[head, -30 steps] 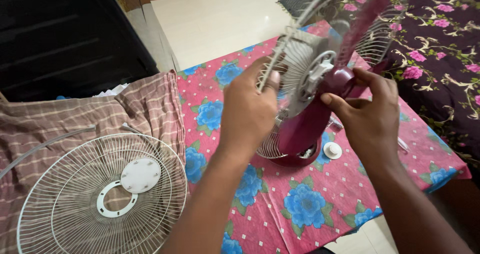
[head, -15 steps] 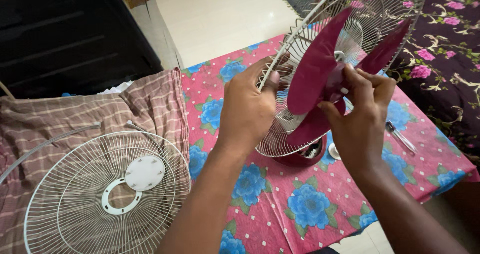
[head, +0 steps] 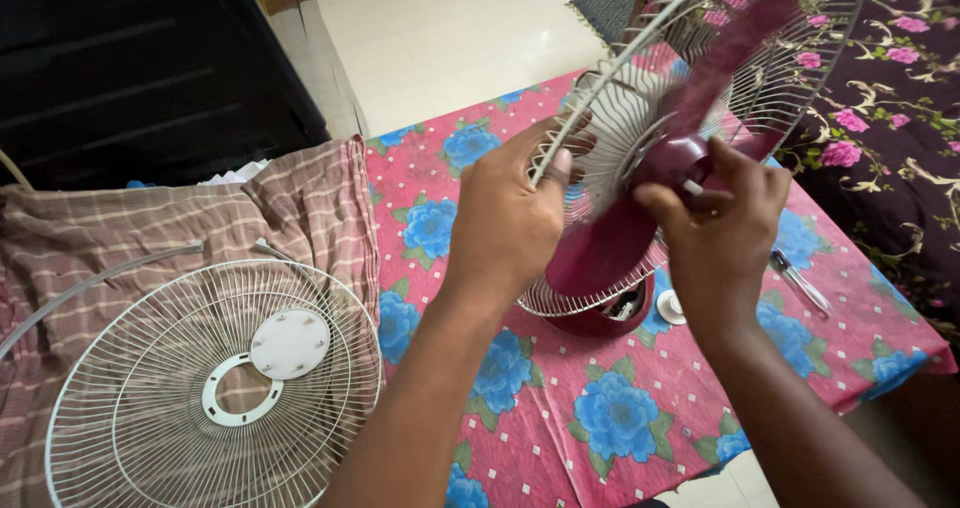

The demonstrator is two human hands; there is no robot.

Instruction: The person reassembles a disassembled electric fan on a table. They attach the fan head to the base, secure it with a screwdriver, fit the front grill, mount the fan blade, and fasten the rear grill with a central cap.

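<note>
Loose front grille lying left on the checked cloth. Left hand closed on the rear grille rim, right hand pinching the blade hub above the table. Possibly fingers struck if blade spun.

Your loose fan guard lies near left; the fan stands right on the tablecloth.

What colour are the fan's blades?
The fan blades are dark maroon red, seen in the head view.
</note>
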